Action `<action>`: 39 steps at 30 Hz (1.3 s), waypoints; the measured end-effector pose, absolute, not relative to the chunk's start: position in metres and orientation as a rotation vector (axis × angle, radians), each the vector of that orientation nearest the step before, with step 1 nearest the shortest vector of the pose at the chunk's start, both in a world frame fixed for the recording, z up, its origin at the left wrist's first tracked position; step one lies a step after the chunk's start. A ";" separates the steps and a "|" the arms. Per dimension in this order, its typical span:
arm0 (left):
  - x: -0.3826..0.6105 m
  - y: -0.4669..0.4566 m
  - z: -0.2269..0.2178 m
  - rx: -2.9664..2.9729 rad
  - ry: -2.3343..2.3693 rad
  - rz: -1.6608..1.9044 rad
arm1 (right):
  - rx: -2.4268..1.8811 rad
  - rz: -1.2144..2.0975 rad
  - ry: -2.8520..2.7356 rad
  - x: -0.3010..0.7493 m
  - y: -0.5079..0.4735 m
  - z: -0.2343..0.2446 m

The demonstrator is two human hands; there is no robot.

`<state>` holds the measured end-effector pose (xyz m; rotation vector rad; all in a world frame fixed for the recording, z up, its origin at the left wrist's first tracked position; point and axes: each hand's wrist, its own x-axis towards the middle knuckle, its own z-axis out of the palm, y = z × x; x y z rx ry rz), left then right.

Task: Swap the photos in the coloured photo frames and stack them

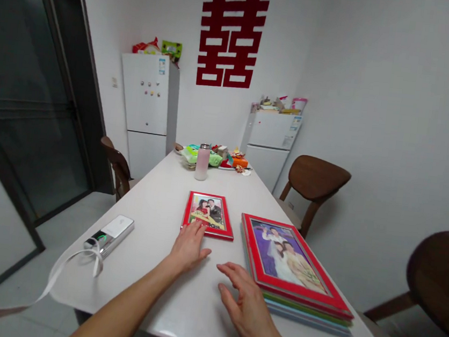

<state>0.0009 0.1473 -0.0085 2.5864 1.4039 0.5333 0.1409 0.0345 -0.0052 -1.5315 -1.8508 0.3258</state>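
Hands both open, neither gripping. Left hand [188,248] lies palm-down, fingertips resting on the lower edge of a small red photo frame [208,215], which lies flat mid-table. Right hand [245,300] is held loosely curved, fingers spread, just beside a stack of red photo frames [296,266], apparently not touching; green and blue edges show beneath the large top frame. Toward the table's [150,209] left edge: a white-and-silver device [109,235] with a green light, its white strap [75,266] trailing off the edge. Far end: a pink insulated bottle [202,162] before a heap of snack packets [215,158]. Wooden chairs [314,181] stand alongside.
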 end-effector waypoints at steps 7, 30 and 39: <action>0.008 0.154 0.006 2.571 1.419 0.533 | -1.609 0.279 -1.868 0.136 0.034 -0.025; -0.046 0.029 0.034 2.453 1.075 0.832 | -1.398 0.164 -1.555 0.131 0.037 -0.006; -0.074 0.041 0.062 1.726 1.287 1.511 | -1.317 0.340 -1.826 0.092 0.060 -0.016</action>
